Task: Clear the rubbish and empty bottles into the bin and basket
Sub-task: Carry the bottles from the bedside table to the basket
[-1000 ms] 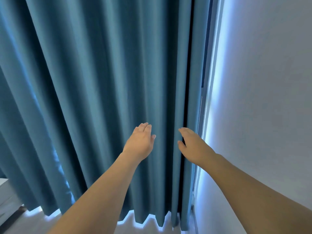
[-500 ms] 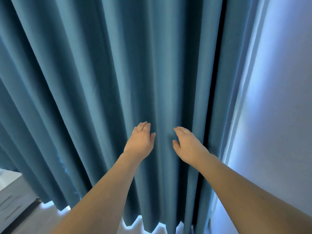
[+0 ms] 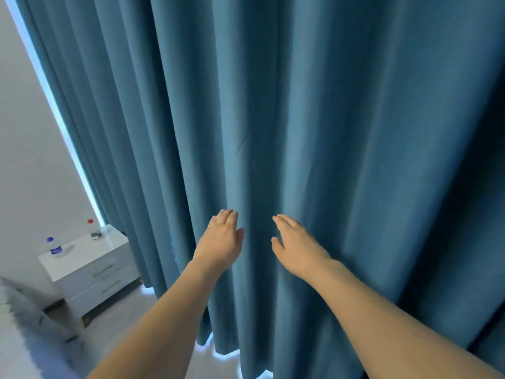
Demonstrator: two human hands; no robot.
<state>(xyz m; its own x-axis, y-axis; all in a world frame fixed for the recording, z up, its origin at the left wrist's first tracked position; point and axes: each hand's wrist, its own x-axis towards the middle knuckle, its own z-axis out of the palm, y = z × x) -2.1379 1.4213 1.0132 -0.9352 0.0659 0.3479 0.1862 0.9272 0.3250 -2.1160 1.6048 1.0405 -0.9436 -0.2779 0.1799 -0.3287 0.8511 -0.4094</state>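
Note:
Two clear bottles stand on a white bedside cabinet point(image 3: 82, 258) at the far left: one with a blue cap and label point(image 3: 54, 246), one with a red cap point(image 3: 94, 229). My left hand point(image 3: 221, 240) and my right hand point(image 3: 296, 242) are stretched forward side by side in front of a blue curtain point(image 3: 314, 119), fingers straight, holding nothing. Both hands are far to the right of the bottles. No bin or basket is in view.
The blue curtain fills most of the view and hangs to the floor, with daylight under its hem. A grey wall is at the left. A bed corner with pale bedding point(image 3: 19, 337) lies at the bottom left, beside the cabinet.
The view has swung left: the right wall has gone out of sight, and the cabinet with the bottles has come into view. Both hands stay held out in front of the curtain.

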